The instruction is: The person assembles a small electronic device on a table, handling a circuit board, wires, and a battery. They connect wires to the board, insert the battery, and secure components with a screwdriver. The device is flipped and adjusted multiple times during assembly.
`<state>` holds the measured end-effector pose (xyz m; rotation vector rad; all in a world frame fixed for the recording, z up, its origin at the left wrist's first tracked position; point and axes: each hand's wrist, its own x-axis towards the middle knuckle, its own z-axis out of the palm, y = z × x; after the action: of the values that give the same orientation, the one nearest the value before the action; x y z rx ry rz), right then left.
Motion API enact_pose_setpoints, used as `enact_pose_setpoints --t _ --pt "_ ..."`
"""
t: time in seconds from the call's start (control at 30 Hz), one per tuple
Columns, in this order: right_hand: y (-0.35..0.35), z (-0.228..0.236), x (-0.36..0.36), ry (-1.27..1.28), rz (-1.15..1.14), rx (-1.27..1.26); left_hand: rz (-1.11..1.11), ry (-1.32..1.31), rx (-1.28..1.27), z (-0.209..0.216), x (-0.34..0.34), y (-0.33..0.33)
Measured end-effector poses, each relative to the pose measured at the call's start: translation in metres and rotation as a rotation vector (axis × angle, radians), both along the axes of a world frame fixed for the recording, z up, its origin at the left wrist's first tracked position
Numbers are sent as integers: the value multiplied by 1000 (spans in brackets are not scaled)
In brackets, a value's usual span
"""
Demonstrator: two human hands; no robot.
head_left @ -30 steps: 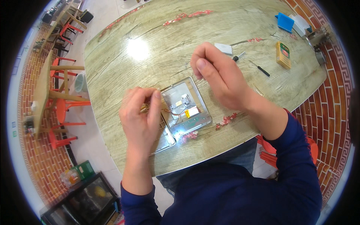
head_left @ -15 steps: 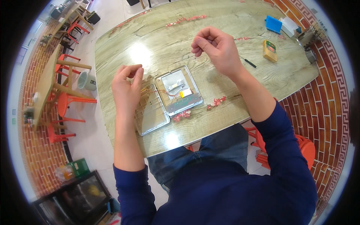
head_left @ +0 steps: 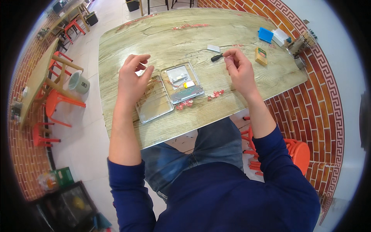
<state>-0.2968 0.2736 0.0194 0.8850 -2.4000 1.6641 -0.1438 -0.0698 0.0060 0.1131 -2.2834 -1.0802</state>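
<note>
An opened flat device lies on the table, its two halves side by side. The right half holds a white part, wires, a yellow-ended white battery and a green circuit board. The left half is a ribbed shell, partly covered by my left hand. That hand hovers above it, thumb and fingers apart. My right hand is raised over the table, thumb and fingertips pinched together; whatever they hold is too small to make out. Beside those fingertips shows a black-handled tool, like a screwdriver.
A small white block lies beyond the black-handled tool. Further right are a yellow-green box, a blue tray and metal containers by the brick wall. Red stools stand at my right, with a grey bin at left.
My view has shifted, and my right hand has come lower and nearer, uncovering the white block and the black handle. My left hand has opened a little wider.
</note>
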Motion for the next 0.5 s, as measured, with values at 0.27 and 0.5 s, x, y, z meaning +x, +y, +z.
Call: enact_pose_setpoints --t 0.27,0.5 --pt "13 4 8 -32 27 82 -127 -63 -112 6 0 29" --pt "23 10 -1 167 -46 160 -90 -64 -78 7 -1 28"
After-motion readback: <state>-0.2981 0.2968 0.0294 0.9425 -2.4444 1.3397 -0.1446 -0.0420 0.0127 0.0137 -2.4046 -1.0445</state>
